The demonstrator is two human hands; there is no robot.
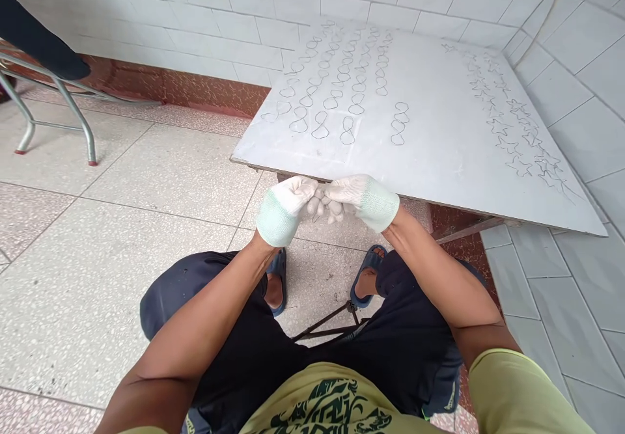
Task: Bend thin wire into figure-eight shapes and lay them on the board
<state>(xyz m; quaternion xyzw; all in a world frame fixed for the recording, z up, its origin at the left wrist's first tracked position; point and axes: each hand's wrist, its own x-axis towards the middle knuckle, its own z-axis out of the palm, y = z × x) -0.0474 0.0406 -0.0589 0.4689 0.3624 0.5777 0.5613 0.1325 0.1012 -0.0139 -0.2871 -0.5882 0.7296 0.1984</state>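
Both hands wear white knit gloves with pale green cuffs and meet just in front of the board's near edge. My left hand [295, 194] is closed, thumb and fingers pinched together. Opposite it, my right hand [349, 192] is closed too, its fingertips against those of the left. A short bit of thin dark wire [315, 218] shows below the fingers; the rest of it is hidden by the gloves. On the white board [430, 154] beyond lie rows of wire figure-eights [347, 131], with several wire stars [517, 166] on the right side.
White tiled walls stand behind and to the right of the board. A metal-legged stool [73, 112] is at the far left, with a dark-clothed leg [39, 37] over it. Between my sandalled feet, dark metal legs of a folding seat [332, 323] rest on the speckled floor.
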